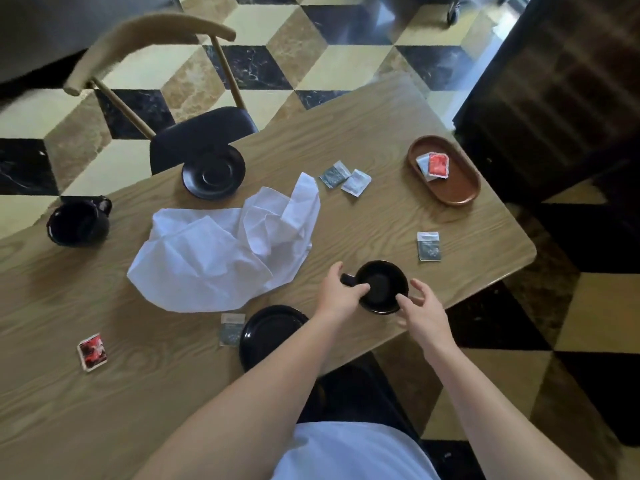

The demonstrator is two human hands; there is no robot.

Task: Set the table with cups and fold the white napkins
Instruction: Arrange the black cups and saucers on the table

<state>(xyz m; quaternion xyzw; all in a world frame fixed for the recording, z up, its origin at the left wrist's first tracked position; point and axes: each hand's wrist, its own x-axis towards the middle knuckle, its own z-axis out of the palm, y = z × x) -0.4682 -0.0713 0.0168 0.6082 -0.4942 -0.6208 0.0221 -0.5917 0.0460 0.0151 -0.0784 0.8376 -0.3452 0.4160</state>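
The cup (381, 287) is held by the left hand (341, 294) – right hand (424, 311) loosely spread beside it – and is judged bound for the near saucer (270, 332).

— What is concealed at the near edge?
— The near saucer (266, 327) is partly covered by the left forearm; a sachet (231, 330) beside it is blurred.
— Elsewhere?
— Sachet print cannot be read; the chair (194, 133) seat is largely hidden by the table (381, 133).
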